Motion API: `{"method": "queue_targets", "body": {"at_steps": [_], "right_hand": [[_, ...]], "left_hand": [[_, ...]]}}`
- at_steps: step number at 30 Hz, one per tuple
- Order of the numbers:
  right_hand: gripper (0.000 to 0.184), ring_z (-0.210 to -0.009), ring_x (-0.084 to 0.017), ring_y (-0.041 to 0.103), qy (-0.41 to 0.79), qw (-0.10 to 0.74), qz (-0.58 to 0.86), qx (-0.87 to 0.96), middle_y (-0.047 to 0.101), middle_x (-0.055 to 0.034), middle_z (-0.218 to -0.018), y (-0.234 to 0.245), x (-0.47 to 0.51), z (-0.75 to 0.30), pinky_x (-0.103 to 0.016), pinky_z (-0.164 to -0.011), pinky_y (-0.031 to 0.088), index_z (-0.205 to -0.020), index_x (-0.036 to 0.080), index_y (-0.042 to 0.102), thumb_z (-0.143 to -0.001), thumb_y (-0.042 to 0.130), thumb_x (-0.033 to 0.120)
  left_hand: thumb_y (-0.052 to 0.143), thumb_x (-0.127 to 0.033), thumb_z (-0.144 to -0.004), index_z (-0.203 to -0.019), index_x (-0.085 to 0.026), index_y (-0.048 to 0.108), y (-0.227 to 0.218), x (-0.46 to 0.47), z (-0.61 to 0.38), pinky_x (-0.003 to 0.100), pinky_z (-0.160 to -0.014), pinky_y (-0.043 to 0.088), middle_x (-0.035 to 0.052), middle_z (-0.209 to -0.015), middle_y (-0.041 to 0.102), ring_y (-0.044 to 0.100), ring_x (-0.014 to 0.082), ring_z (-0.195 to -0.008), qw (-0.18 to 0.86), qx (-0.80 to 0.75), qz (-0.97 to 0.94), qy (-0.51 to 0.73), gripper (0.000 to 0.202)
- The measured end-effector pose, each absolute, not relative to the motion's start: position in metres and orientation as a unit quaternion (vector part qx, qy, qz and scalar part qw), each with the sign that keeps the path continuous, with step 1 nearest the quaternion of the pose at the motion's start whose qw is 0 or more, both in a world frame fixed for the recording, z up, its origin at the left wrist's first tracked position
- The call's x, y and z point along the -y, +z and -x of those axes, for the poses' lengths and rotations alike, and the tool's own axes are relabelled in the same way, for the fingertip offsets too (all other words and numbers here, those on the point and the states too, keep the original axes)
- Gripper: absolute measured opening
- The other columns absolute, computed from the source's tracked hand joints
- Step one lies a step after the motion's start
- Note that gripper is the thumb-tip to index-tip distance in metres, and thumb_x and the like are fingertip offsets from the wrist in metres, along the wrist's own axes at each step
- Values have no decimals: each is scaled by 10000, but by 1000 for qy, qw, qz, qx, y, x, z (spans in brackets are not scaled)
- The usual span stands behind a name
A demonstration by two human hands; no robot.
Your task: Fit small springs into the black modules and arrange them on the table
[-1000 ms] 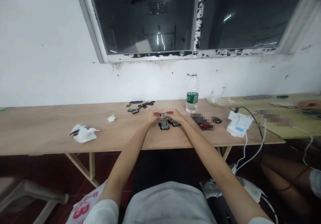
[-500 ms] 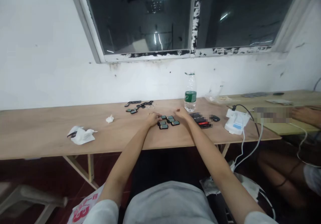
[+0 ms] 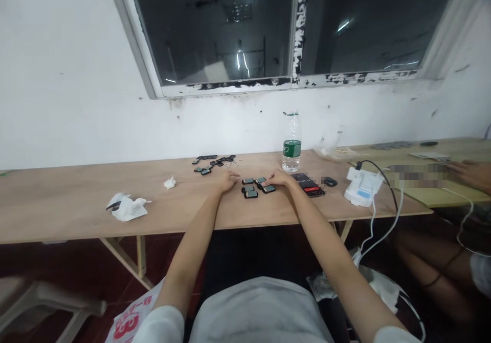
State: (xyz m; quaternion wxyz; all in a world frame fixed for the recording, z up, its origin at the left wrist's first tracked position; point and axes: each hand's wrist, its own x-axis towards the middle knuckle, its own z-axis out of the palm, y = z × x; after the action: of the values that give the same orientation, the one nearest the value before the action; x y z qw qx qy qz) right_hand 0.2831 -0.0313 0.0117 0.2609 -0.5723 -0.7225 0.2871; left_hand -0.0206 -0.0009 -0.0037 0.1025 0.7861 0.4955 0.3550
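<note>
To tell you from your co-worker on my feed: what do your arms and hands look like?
White left sleeve and right sleeve are short; left forearm and right forearm are bare; left hand and right hand ungloved, no watch or cable showing.

Smooth, pale plywood counter (image 3: 76, 220) bears black plastic modules (image 3: 250, 194) with glossy faces, a clear plastic water bottle (image 3: 291, 151), a crumpled paper tissue (image 3: 126, 208) and a white plastic box (image 3: 362, 187) of matt finish, beneath a window frame (image 3: 238, 85) of rough, flaking paint.
</note>
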Motion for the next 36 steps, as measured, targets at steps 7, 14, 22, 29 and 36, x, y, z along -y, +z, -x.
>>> {"method": "queue_targets", "body": {"at_steps": [7, 14, 22, 29, 36], "right_hand": [[360, -553, -131, 464, 308, 253, 572, 717, 553, 26, -511, 14, 32, -284, -252, -518, 334, -532, 175, 683, -578, 922, 441], [386, -554, -143, 506, 312, 278, 571, 706, 546, 29, -494, 14, 32, -284, -250, -523, 381, -543, 170, 687, -522, 954, 448], [436, -468, -106, 438, 365, 268, 550, 702, 532, 32, -450, 12, 28, -284, -243, -455, 326, -485, 176, 624, -548, 975, 428], [363, -609, -159, 654, 443, 387, 462, 664, 710, -17, -639, 15, 30, -282, -239, -556, 487, -703, 154, 714, -579, 981, 367], [210, -619, -152, 698, 434, 509, 438, 600, 745, -32, -712, 10, 25, -271, -217, -557, 505, -904, 141, 720, -790, 882, 212]], "left_hand": [[791, -325, -809, -1052, -188, 798, -10, -7, 34, 403, -912, 600, 89, -1001, 810, 751, 288, -967, 157, -528, -783, 288, 279], [799, -339, -828, -972, -173, 769, -16, -11, 31, 393, -929, 595, 115, -1070, 802, 740, 273, -1007, 164, -523, -771, 325, 222], [766, -315, -839, -921, -192, 785, -14, -8, 26, 424, -951, 603, 110, -1044, 811, 749, 288, -1004, 155, -510, -776, 338, 150], [720, -161, -826, -1085, -182, 775, -10, -2, 22, 412, -1018, 572, 118, -1164, 796, 740, 300, -1118, 148, -510, -781, 329, 266], [673, -168, -841, -1103, -167, 759, -6, 4, 16, 396, -984, 573, 112, -1117, 791, 734, 270, -1075, 146, -487, -775, 374, 275]]}}
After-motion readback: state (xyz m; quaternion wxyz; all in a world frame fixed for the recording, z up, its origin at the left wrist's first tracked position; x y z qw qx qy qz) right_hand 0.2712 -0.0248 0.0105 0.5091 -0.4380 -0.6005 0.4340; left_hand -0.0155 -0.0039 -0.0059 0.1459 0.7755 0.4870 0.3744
